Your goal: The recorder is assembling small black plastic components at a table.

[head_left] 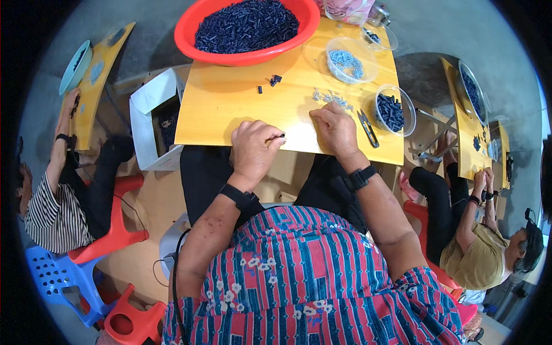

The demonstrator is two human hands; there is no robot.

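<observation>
At the near edge of the yellow table, my left hand pinches a small black cylindrical piece between thumb and fingers. My right hand is closed in a pinch over the table to its right; anything between those fingertips is too small to make out. Just beyond the right hand lies a loose scatter of tiny silvery-blue parts. Black thread snips rest beside it, next to a clear tub of black pieces. A few more black pieces lie farther up the table.
A red basin heaped with black pieces stands at the far edge. Clear tubs of silvery parts and black pieces sit far right. A white carton stands left of the table. People at tables work on both sides.
</observation>
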